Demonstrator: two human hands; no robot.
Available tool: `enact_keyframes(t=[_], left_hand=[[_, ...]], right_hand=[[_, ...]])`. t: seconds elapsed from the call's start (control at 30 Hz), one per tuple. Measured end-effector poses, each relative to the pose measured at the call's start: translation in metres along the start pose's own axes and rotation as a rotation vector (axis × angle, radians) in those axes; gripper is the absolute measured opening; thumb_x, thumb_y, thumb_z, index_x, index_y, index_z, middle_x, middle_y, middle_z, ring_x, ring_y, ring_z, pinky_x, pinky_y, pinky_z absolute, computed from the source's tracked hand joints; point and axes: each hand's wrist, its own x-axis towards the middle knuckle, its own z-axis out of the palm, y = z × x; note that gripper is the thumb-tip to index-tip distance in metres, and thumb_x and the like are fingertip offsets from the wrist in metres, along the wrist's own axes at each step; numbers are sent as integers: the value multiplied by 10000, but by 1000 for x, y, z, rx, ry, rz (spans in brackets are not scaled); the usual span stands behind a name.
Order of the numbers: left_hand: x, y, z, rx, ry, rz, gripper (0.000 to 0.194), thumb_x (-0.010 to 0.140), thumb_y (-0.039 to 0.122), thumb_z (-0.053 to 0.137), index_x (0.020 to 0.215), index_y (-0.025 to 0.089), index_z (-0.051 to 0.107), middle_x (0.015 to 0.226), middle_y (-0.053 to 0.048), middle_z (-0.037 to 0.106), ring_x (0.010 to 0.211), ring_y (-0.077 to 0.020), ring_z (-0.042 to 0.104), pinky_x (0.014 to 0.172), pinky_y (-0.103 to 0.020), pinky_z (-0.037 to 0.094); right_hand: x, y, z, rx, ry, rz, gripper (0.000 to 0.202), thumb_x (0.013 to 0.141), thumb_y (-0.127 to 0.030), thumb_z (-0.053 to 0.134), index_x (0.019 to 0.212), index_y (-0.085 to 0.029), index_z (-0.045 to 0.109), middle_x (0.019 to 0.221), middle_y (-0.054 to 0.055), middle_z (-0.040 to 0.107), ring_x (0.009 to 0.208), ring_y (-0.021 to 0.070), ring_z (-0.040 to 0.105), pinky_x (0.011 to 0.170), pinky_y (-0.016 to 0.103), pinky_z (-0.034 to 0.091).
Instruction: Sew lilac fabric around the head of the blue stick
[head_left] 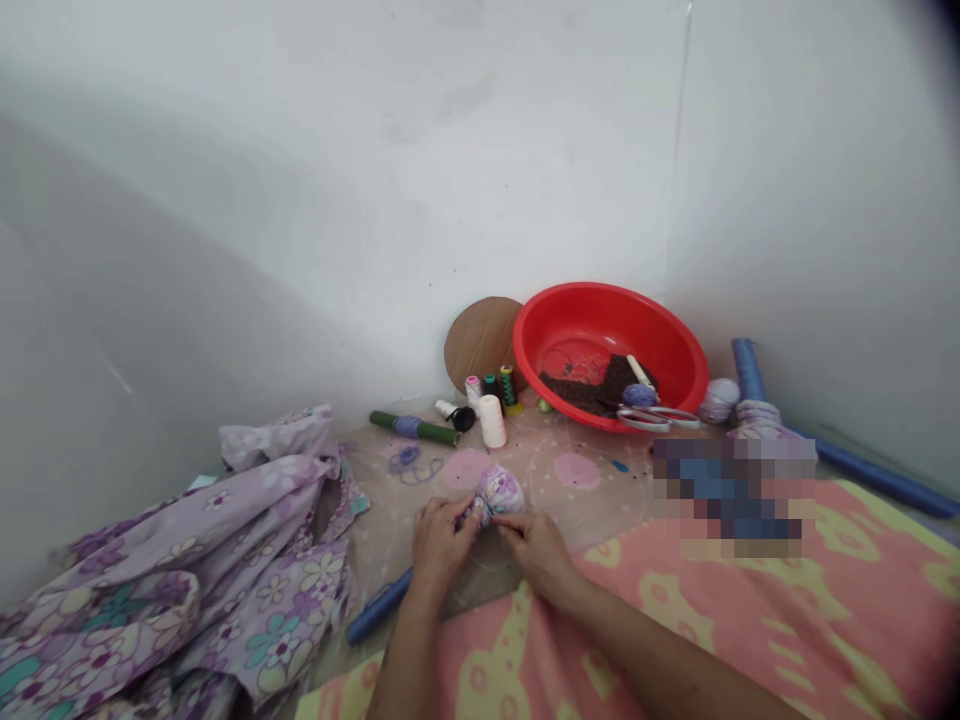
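Observation:
A small ball wrapped in purple floral cloth point(502, 490) stands out in front of my fingers, its cloth gathered at the near side. My left hand point(442, 540) is closed around that gathered neck. Close on the right, my right hand point(534, 550) pinches at the same gather; what lies between its fingertips is too small to make out. A blue wrapped rod point(380, 605) passes beneath my left wrist, and its far end is hidden by the hand. Behind the left hand, loose purple yarn point(409, 458) lies on the patterned table cover point(540, 540).
A red basin point(607, 300) holding dark material, with scissors point(656, 418) at its rim, leans before a cardboard disc point(480, 345). Several thread spools point(493, 422) and a green rod point(415, 428) stand nearby. Floral cloth point(285, 560) lies left; pink-yellow cloth point(675, 610) covers the front.

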Motion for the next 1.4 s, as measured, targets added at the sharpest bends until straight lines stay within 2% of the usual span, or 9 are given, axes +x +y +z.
enact_keyframes(t=[0.13,0.3,0.4,0.83,1.0,1.2,1.4], left_hand=[[0,1,-1,-3,-12,0,381,778,446,388,1035,266,605,822,-45,639,843,-192,523,728,-285,378],[0,3,-2,4,-7,5,356,780,425,397,1023,277,610,801,-36,640,823,-179,526,714,-271,371],[0,2,-2,15,-5,11,354,783,428,392,1012,277,616,791,-35,637,817,-178,525,707,-270,368],[0,2,-2,63,19,53,364,793,437,369,963,270,643,769,-53,620,803,-185,524,731,-290,363],[-1,4,-2,78,30,65,376,794,454,360,959,273,645,798,-58,618,815,-184,520,752,-297,358],[-2,7,-2,88,44,76,336,788,430,384,911,284,660,763,-49,619,795,-180,517,759,-307,352],[-3,11,-4,115,56,85,298,777,412,415,883,294,667,792,-55,622,826,-184,511,786,-317,336]], right_hand=[[-2,-4,-1,-75,24,11,285,741,-194,436,892,-245,672,863,34,681,763,183,610,649,258,420],[-3,-7,0,-191,73,64,238,744,-187,440,732,-211,676,689,32,672,629,152,590,551,223,363],[-2,-5,4,-220,92,73,221,747,-195,445,699,-201,661,641,30,655,587,145,570,529,220,344],[1,-8,9,-305,100,63,246,794,-227,408,793,-189,651,749,57,671,683,176,599,585,239,362],[2,-9,12,-350,128,56,237,799,-231,401,776,-182,632,739,64,667,680,179,598,587,239,360],[2,-9,14,-347,181,53,159,782,-194,414,800,-173,571,716,50,646,675,174,593,578,230,342],[1,-13,16,-254,178,24,190,735,-125,408,877,-191,515,726,24,629,685,157,584,568,215,332]])
